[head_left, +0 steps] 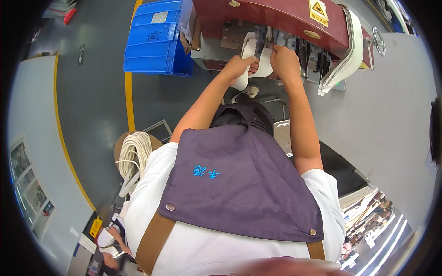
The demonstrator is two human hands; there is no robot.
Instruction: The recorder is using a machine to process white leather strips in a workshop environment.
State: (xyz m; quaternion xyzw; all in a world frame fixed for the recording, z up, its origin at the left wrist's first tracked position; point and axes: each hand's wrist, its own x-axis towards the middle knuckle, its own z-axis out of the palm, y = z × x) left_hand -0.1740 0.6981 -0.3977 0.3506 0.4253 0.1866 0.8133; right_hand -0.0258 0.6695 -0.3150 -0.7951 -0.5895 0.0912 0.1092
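Observation:
My left hand [241,67] is closed around a couple of white insole-shaped pieces [249,47] with toothed edges, their rounded ends sticking out below the fingers. Just to the right, my right hand [284,62] pinches the edge of another white insole-shaped piece [264,65]. Its far end reaches a narrow metal part of the maroon machine [276,16], between my hands. The fingertips of my right hand are partly hidden there, so exact contact with the machine cannot be made out.
A stack of long white pieces [351,50] hangs over the machine's right arm, near a handwheel [378,41]. A blue crate [152,39] stands at the left. Coiled cream cord [136,154] lies behind my left arm. Another person [110,244] is at the lower left.

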